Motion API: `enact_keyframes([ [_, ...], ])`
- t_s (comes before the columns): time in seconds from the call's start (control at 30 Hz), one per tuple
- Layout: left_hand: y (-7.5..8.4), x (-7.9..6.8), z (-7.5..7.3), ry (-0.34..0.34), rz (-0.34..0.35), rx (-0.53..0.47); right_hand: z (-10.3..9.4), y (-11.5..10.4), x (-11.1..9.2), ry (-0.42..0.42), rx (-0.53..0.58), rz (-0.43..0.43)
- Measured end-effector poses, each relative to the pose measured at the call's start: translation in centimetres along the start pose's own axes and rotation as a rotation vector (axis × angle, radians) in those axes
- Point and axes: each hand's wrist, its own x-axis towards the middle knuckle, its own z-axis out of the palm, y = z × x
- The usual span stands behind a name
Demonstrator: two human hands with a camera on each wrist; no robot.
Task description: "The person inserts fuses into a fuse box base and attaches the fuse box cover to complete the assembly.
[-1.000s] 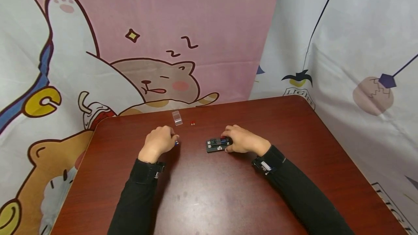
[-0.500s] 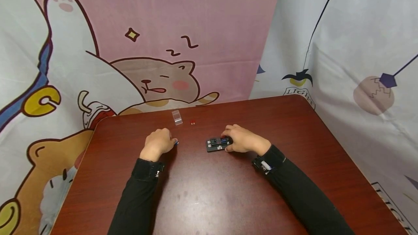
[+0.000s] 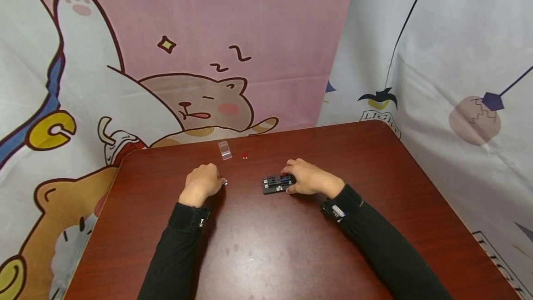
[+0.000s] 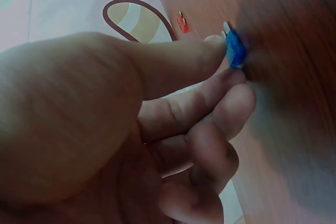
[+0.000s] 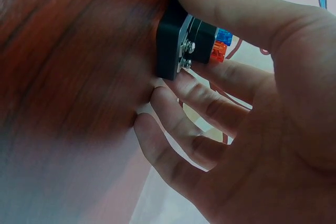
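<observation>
My left hand pinches a small blue blade fuse between thumb and index finger, low over the table. In the left wrist view the fuse's metal prongs point upward, away from the curled other fingers. My right hand grips the right end of a black fuse block, which lies on the table. Its thumb lies on the near side and fingers reach around the far side. A blue fuse and an orange-red fuse sit in the block under that hand. The palm covers part of the block.
A red blade fuse lies on the brown table behind the hands. Left of it, near the back edge, is a clear plastic cover. A printed cloth hangs behind the table.
The blue fuse has turned in my left fingers, so less blue and more of its pale metal shows in the head view. My right hand and the fuse block stay put.
</observation>
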Motion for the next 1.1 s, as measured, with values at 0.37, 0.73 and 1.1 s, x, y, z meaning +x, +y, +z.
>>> enact_keyframes([
  [0.37, 0.47, 0.08, -0.09, 0.014, 0.011, -0.003, -0.10, -0.01, 0.04, 0.001, -0.007, -0.003],
  [0.73, 0.80, 0.38, 0.37, 0.079, 0.030, 0.006, 0.05, 0.14, 0.05, -0.004, -0.016, -0.001],
  [1.1, 0.84, 0.56, 0.72, 0.057, 0.032, -0.010, 0.06, 0.03, -0.02, -0.006, -0.007, 0.001],
])
